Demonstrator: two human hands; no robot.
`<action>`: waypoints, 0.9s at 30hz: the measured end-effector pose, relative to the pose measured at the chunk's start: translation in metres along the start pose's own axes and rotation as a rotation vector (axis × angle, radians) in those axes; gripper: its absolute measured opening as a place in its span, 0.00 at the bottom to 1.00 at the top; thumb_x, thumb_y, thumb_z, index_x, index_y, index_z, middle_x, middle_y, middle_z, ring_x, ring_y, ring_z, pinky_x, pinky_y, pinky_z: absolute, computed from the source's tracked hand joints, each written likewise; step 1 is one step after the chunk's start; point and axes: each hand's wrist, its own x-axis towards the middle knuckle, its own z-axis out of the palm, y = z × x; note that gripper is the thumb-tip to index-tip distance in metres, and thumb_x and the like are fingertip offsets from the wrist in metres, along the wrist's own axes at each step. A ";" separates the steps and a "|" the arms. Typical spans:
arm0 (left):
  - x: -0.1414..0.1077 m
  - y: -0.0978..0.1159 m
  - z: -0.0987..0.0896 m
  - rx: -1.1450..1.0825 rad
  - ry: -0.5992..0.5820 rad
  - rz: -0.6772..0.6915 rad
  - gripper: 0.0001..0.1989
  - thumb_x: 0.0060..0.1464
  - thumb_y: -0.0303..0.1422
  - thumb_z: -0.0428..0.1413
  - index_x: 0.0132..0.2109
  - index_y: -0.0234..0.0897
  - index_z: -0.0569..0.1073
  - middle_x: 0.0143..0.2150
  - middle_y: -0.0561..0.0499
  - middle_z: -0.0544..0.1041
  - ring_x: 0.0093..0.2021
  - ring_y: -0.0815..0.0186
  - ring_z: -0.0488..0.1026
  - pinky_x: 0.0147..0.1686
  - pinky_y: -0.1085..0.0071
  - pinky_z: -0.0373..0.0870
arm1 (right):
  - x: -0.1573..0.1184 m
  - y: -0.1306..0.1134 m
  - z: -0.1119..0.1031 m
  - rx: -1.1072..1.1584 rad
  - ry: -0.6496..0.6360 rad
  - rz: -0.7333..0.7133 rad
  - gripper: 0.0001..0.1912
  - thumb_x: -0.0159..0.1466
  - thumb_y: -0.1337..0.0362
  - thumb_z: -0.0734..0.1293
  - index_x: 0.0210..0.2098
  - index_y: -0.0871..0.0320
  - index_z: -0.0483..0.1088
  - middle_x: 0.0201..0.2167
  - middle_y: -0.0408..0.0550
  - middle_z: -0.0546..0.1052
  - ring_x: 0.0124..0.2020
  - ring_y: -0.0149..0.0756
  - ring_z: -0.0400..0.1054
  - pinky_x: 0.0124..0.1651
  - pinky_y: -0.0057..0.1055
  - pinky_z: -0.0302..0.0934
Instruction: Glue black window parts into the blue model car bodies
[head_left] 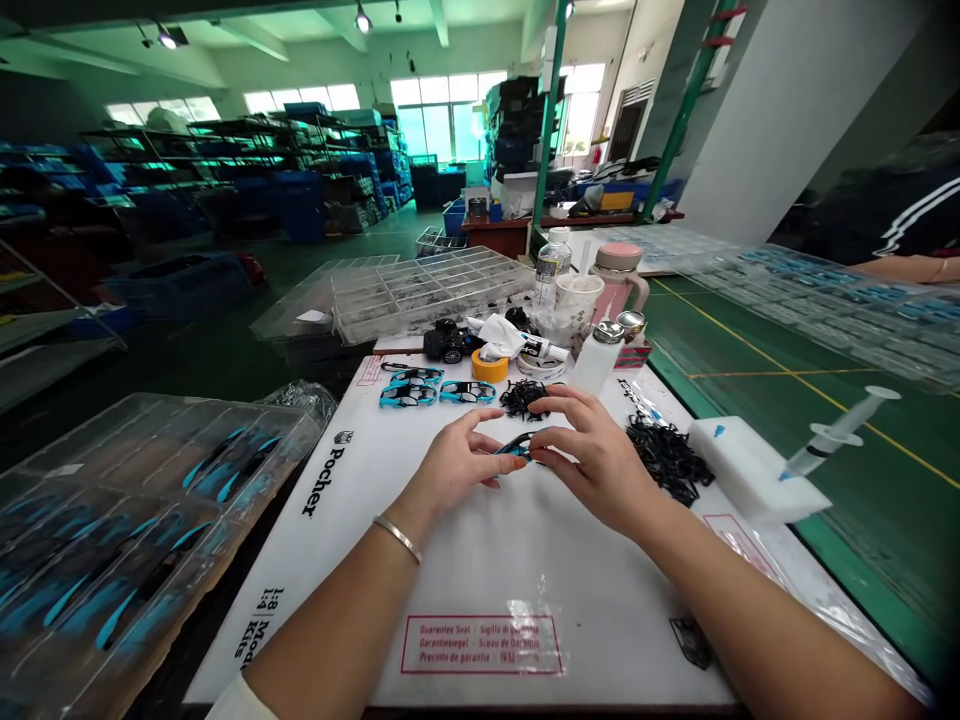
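Over the middle of the white work surface (480,560), my left hand (461,460) and my right hand (589,450) meet on a small blue-and-black car body part (517,445). The left fingers pinch its near-left side, while the right thumb and fingers close on its right end. Much of the part is hidden by the fingers. Just beyond the hands is a pile of small black parts (525,398). Similar blue-and-black car body parts (409,393) lie on the surface to the far left of it.
At left, a clear compartment tray (277,420) holds more blue-and-black parts. On the right are a heap of black pieces (667,460), a white foam block (750,470) and a syringe (840,435) standing in it. A white bottle (598,360), yellow tape (489,366) and pink mug (619,275) stand behind.
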 end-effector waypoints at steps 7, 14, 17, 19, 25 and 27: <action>0.002 -0.005 -0.001 0.014 -0.020 0.013 0.40 0.43 0.39 0.69 0.61 0.40 0.63 0.38 0.43 0.79 0.38 0.57 0.78 0.32 0.65 0.74 | 0.001 0.002 -0.003 -0.002 -0.058 -0.054 0.08 0.67 0.68 0.63 0.36 0.56 0.75 0.54 0.53 0.69 0.62 0.51 0.57 0.57 0.52 0.62; 0.001 -0.004 0.000 0.058 -0.047 0.063 0.41 0.43 0.38 0.69 0.63 0.42 0.62 0.38 0.44 0.79 0.37 0.58 0.77 0.31 0.66 0.75 | -0.001 0.003 -0.002 0.052 -0.086 -0.052 0.10 0.67 0.70 0.62 0.33 0.56 0.74 0.54 0.53 0.70 0.61 0.50 0.58 0.55 0.51 0.64; 0.001 -0.005 0.000 0.082 -0.032 0.103 0.42 0.43 0.37 0.69 0.64 0.44 0.62 0.37 0.46 0.79 0.36 0.60 0.76 0.30 0.68 0.75 | -0.003 0.003 0.002 0.063 -0.090 -0.036 0.10 0.66 0.71 0.63 0.32 0.57 0.74 0.52 0.53 0.71 0.61 0.50 0.58 0.54 0.51 0.66; 0.001 -0.007 0.000 0.087 -0.022 0.111 0.42 0.43 0.37 0.70 0.64 0.44 0.61 0.37 0.46 0.79 0.36 0.60 0.76 0.30 0.69 0.75 | -0.004 0.004 0.004 0.051 -0.089 -0.042 0.10 0.65 0.72 0.63 0.32 0.57 0.74 0.51 0.53 0.72 0.61 0.51 0.58 0.54 0.50 0.66; 0.001 -0.005 -0.002 0.062 -0.025 0.056 0.42 0.45 0.39 0.68 0.65 0.43 0.60 0.38 0.45 0.79 0.38 0.58 0.77 0.29 0.68 0.75 | -0.005 0.005 0.004 -0.008 -0.025 -0.066 0.09 0.67 0.71 0.63 0.36 0.56 0.76 0.51 0.52 0.72 0.60 0.49 0.59 0.54 0.48 0.66; 0.000 -0.002 -0.004 0.042 -0.027 0.038 0.42 0.46 0.39 0.68 0.65 0.42 0.59 0.38 0.45 0.79 0.38 0.57 0.78 0.30 0.68 0.74 | -0.005 0.005 0.002 0.001 0.027 -0.078 0.08 0.67 0.70 0.64 0.41 0.56 0.75 0.51 0.52 0.72 0.60 0.47 0.60 0.55 0.47 0.66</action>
